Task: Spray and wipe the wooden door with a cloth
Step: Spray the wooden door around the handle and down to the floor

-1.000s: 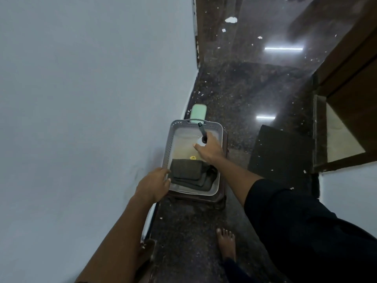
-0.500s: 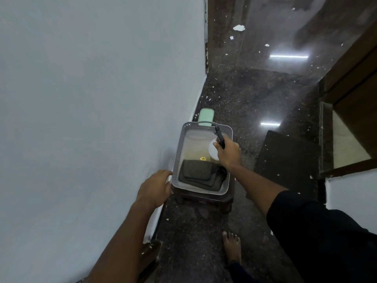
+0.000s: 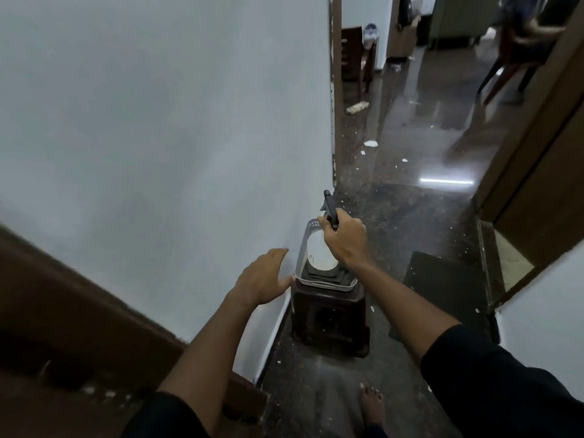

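My right hand (image 3: 346, 240) is closed around the black trigger head of a white spray bottle (image 3: 319, 256), holding it just above a grey plastic basket (image 3: 304, 248). Dark folded cloths (image 3: 328, 276) lie in the near end of the basket. My left hand (image 3: 260, 279) hovers with fingers apart beside the basket's near left corner, next to the white wall. A brown wooden door (image 3: 38, 311) fills the lower left of the view. Another wooden door frame (image 3: 537, 159) runs along the right.
The basket sits on a dark brown plastic stool (image 3: 330, 324) against the white wall (image 3: 158, 121). A dark mat (image 3: 448, 279) lies on the glossy speckled floor to the right. My bare foot (image 3: 373, 406) is below the stool. Scraps litter the hallway; a chair stands far right.
My right hand has lifted the spray bottle up out of the basket. My left hand has come off the basket's corner and spread its fingers. The view has tilted up, showing the hallway.
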